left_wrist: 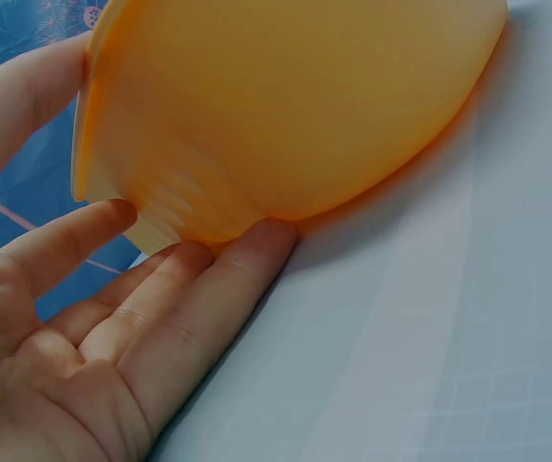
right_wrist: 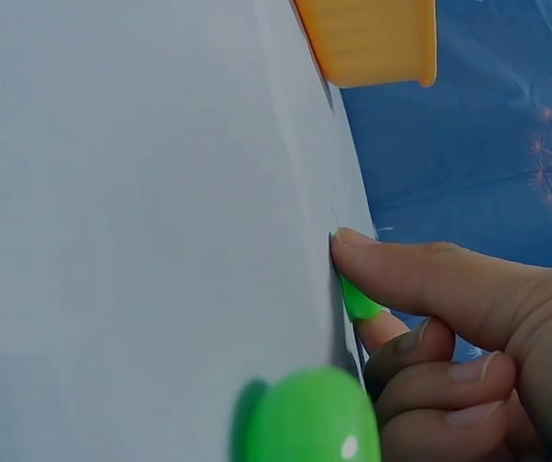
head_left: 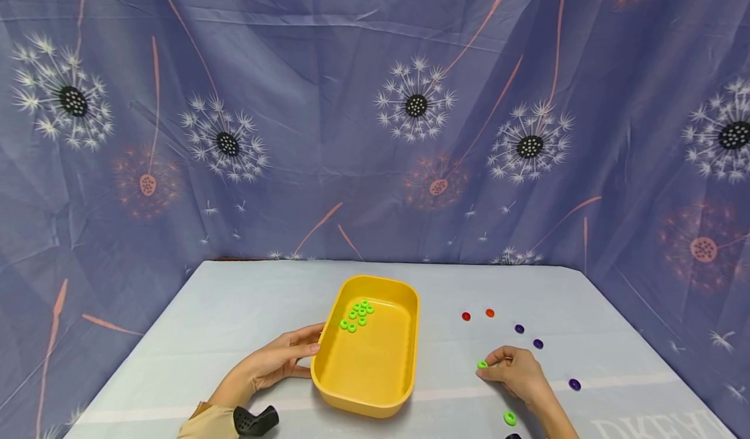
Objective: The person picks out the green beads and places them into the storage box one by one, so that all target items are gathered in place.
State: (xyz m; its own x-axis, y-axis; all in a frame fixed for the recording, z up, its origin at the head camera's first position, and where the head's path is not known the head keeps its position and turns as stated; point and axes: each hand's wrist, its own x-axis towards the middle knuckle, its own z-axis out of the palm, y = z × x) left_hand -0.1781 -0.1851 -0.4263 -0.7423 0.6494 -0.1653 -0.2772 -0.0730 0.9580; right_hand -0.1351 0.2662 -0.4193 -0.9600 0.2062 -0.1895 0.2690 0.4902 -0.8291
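Note:
A yellow plastic basin (head_left: pixel 381 361) stands at the table's middle, with several small green rings (head_left: pixel 362 312) grouped on its floor toward the far left corner. My left hand (head_left: pixel 287 357) grips the basin's left side, thumb at the rim; in the left wrist view other fingertips (left_wrist: pixel 266 236) touch the outer wall low down. Right of the basin, my right hand (head_left: pixel 515 374) pinches a green ring (head_left: pixel 482 365) between thumb and index finger, right at the tabletop. In the right wrist view the thumb hides much of that ring (right_wrist: pixel 360 302). Another green ring (head_left: pixel 510 418) lies nearer the front edge.
Two red rings (head_left: pixel 465 316) lie right of the basin, toward the back. Three dark purple rings (head_left: pixel 538 344) are scattered farther right, beyond the right hand. The white table (head_left: pixel 258 296) ends at a blue dandelion-print curtain (head_left: pixel 328 133) behind it.

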